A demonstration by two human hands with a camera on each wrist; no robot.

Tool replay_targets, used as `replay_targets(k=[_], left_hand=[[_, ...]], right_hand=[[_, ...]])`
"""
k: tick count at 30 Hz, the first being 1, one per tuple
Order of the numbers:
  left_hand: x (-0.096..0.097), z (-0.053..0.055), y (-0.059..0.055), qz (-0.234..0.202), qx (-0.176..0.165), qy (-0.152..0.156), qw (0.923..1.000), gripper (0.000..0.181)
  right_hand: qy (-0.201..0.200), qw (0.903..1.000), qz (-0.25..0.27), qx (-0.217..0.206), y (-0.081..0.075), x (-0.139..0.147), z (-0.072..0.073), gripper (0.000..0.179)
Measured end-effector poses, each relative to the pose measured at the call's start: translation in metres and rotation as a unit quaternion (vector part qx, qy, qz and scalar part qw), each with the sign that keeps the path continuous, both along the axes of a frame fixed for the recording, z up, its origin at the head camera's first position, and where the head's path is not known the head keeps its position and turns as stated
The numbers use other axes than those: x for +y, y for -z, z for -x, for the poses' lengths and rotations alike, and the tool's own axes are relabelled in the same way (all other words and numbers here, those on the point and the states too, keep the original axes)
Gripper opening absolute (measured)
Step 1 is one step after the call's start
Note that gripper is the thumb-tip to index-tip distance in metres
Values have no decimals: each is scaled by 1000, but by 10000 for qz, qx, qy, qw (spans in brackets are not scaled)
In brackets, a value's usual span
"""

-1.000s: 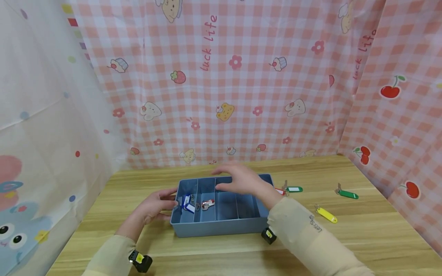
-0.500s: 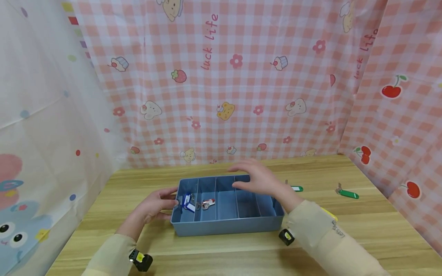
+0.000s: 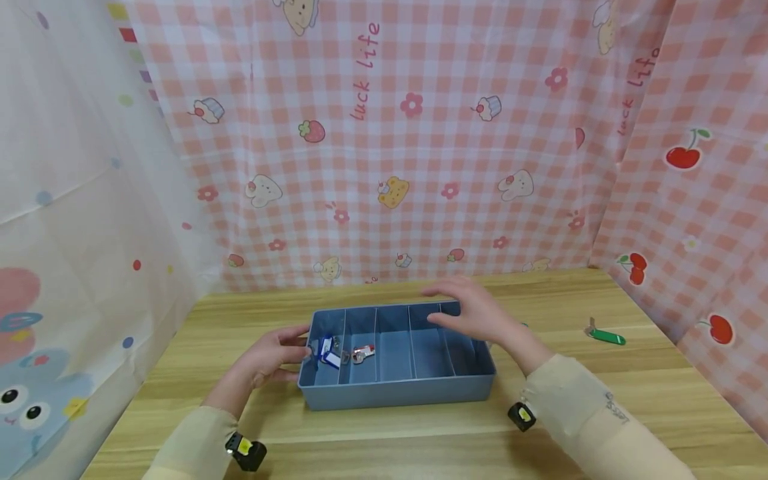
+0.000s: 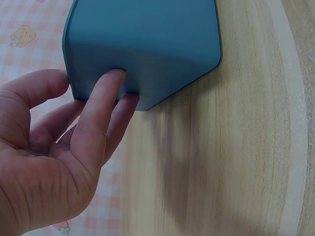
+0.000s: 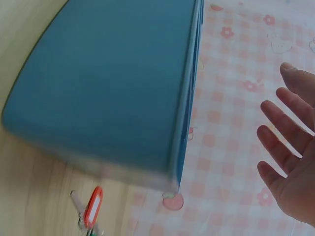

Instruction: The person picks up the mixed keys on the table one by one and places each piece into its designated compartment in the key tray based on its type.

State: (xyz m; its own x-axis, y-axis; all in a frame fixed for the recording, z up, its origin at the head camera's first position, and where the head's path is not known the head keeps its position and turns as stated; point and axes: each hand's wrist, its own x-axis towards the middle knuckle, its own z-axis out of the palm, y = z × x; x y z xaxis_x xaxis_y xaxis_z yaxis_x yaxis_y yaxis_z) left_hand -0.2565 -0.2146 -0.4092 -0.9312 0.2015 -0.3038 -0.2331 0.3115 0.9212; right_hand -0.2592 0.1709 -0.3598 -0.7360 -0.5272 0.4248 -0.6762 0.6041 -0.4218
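A blue-grey plastic tray (image 3: 399,393) with several compartments stands on the table. My left hand (image 3: 273,357) grips its left end, fingertips against the outer end wall and thumb at the rim. Keys with blue tags (image 3: 331,359) lie in the leftmost compartment, and a key with a red tag (image 3: 363,353) lies in the second. My right hand (image 3: 474,313) hovers over the tray's right end, fingers spread and holding nothing; the right wrist view shows it apart from the tray. Near the tray's right end lies a key with a red tag (image 5: 93,209), hidden in the head view.
A key with a green tag (image 3: 607,336) lies on the wooden table (image 3: 360,453) at the right. A sliver of another green tag (image 3: 525,325) shows behind the right forearm. Checked cloth (image 3: 444,147) hangs behind and to the right.
My right hand has moved right, from over the tray's middle to its right end. Its forearm now covers the yellow tag and most of the nearer green tag. The left hand has stayed in place.
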Motion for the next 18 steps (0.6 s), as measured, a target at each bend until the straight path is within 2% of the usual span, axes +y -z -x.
replay_targets(k=[18], left_hand=[[-1, 0, 1, -15, 49, 7, 10000, 62]], right_hand=[[-52, 9961, 540, 692, 26, 59, 4, 42]])
